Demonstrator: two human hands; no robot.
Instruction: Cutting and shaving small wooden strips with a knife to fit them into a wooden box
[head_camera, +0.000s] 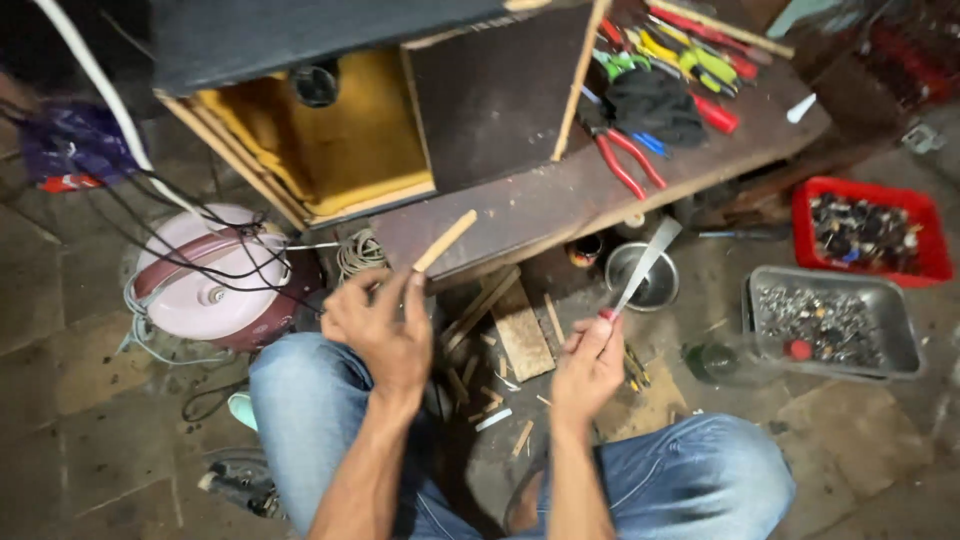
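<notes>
1. The left hand (385, 325) is closed around the bottom end of a thin wooden stick (445, 240). The stick points up and to the right, in front of the edge of the worktop (540, 205).
2. The right hand (590, 355) is closed around the red handle end of a flat metal blade (645, 265). The blade points up and to the right, over a small round metal bowl (645, 280) on the floor.
3. The two hands are apart, and the stick and the blade do not touch.
4. Both hands are above the person's knees, which are in blue jeans (320, 420).
5. On the floor between the knees lie small wood scraps (505, 385) and a flat wood block (525, 330).
6. On the worktop sits an open wooden box (330, 140) with a yellow inside. Beside it lie red-handled pliers (625, 160), a black cloth (655, 105) and screwdrivers (690, 50).
7. To the left on the floor is a round pink pot (205, 280) with black and white wires over it.
8. To the right are a grey metal tray (830, 325) of small parts and a red bin (865, 230) with more small parts.
</notes>
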